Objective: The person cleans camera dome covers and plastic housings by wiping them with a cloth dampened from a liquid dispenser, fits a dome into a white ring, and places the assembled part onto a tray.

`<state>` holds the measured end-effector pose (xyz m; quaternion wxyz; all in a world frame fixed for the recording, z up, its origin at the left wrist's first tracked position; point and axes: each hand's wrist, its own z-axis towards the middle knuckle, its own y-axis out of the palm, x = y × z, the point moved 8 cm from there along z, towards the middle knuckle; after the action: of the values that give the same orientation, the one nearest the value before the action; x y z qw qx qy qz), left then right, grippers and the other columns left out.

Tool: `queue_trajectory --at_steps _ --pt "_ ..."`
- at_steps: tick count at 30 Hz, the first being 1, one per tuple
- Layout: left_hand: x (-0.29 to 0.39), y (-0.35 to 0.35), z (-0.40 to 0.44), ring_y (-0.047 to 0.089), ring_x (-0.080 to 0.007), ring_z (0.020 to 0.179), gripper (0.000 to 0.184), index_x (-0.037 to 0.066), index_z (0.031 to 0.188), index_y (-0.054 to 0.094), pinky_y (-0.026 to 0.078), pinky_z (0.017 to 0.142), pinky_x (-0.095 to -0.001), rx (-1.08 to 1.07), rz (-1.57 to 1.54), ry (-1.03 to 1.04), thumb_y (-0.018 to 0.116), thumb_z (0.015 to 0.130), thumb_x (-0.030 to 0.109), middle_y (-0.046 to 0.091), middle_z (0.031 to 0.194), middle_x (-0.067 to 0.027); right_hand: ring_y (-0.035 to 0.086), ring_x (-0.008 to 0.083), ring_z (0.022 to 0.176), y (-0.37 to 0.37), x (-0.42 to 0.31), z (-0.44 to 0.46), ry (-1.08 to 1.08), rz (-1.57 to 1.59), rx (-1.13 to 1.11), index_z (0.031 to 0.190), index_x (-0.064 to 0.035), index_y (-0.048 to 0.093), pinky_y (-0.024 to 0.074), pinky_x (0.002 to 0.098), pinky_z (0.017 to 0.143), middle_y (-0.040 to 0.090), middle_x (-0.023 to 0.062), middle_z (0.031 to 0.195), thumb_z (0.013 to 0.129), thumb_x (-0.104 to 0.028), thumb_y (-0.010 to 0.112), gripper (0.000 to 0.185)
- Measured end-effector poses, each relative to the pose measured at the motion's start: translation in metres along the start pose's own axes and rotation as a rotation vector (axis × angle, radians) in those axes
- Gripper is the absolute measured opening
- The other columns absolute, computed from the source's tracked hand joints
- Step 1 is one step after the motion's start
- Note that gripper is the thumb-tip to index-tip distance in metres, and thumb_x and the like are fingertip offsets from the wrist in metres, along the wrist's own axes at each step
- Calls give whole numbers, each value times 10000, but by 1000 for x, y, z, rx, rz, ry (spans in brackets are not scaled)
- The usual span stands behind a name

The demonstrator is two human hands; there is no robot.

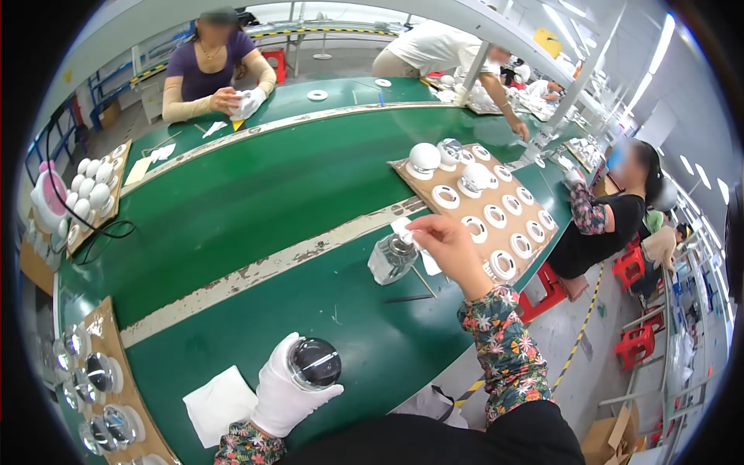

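Observation:
My left hand (285, 391), in a white glove, is wrapped round a dark, glossy dome (315, 363) low in the view. A white cloth (220, 404) lies on the green table just left of it. Bare and pinched, my right hand (435, 235) grips a small white wipe (404, 232) at the mouth of a clear glass jar (390, 260). The jar stands on the table, with a thin stick (425, 283) and a dark pen-like tool (408, 298) beside it.
A cardboard sheet (465, 213) holds white rings and several round pieces beyond my right hand. Another board (116, 372) with glossy domes lies at the left edge. White balls fill a tray (116, 190) at upper left. Co-workers sit across and to the right; red stools (635, 346) stand right.

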<state>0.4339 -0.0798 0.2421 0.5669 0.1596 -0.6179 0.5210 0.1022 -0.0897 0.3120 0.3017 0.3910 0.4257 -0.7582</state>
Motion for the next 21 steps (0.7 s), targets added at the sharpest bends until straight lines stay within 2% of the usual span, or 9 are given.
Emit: queue_trajectory --at_steps 1,2,3,5,8,14,17,21 --pt "1 0 0 678 -260 988 934 -57 1271 470 543 872 -342 -2 6 -1 945 524 241 665 1080 -172 572 102 692 -1 -1 -1 -18 -104 16 946 -11 713 458 255 624 664 42 796 850 -45 657 116" --pt "4 0 1 680 -261 985 939 -59 1273 465 544 871 -342 -4 10 -2 946 523 237 666 1078 -173 561 53 757 0 -12 -4 1 -203 -27 967 -2 706 457 223 649 629 -5 828 887 -55 647 113" --pt "5 0 1 681 -261 983 944 -60 1276 461 545 870 -342 -7 15 -2 946 522 234 667 1076 -174 575 103 747 1 -24 -4 -102 -284 -15 941 -21 720 461 260 631 618 32 796 861 -76 676 106" --pt "3 3 1 686 -258 971 952 -65 1277 449 550 861 -343 -17 15 -9 947 520 228 672 1063 -170 608 278 768 -1 -45 -8 -262 -407 92 826 -37 716 487 375 697 637 101 787 765 -86 723 78" --pt "5 2 1 689 -257 968 957 -70 1276 446 550 857 -342 -23 10 -13 948 522 235 677 1055 -169 596 296 799 2 -66 -10 -435 -533 121 768 -50 700 481 411 741 627 87 788 729 -84 734 63" --pt "-1 4 -1 688 -260 972 962 -74 1282 442 549 858 -344 -24 -4 -15 946 530 251 674 1066 -171 601 299 789 8 -66 4 -351 -582 -5 727 -68 687 481 416 731 644 71 741 725 -78 709 25" --pt "2 3 -1 686 -264 975 966 -73 1286 441 548 862 -346 -19 25 -2 946 529 253 673 1071 -171 602 299 789 8 -68 8 -294 -566 4 708 -65 680 480 418 726 650 71 721 712 -70 698 19" --pt "-4 5 -2 683 -264 983 971 -71 1290 440 546 868 -347 -22 11 -5 945 529 258 671 1077 -171 607 292 791 14 -61 13 -409 -690 -26 683 -66 672 474 420 702 656 81 715 689 -72 690 20"
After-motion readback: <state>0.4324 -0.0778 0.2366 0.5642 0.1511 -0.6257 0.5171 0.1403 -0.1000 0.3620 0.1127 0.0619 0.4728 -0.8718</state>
